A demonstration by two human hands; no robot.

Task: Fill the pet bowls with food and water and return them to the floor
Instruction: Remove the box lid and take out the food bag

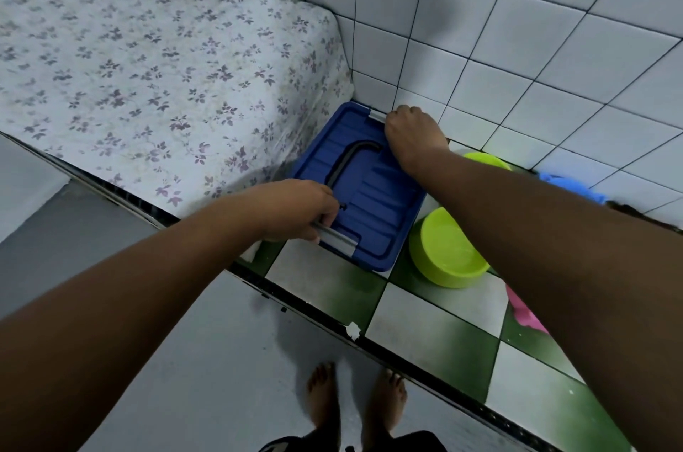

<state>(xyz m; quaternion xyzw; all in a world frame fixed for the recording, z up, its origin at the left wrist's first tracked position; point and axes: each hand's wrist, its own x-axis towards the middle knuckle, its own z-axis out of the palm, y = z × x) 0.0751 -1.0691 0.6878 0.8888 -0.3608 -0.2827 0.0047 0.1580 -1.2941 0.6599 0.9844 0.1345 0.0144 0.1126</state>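
Near latch (338, 239) is gripped by the left hand (295, 209), far latch (377, 115) by the right hand (414, 137); blue box (373, 207) is set on tiled ledge (325, 285).

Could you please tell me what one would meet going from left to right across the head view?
Floral-covered surface → blue box → nearer green bowl → blue object by the wall.

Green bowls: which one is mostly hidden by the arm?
The far bowl by the wall; only its rim shows. The near bowl beside the blue box lies mostly in view.
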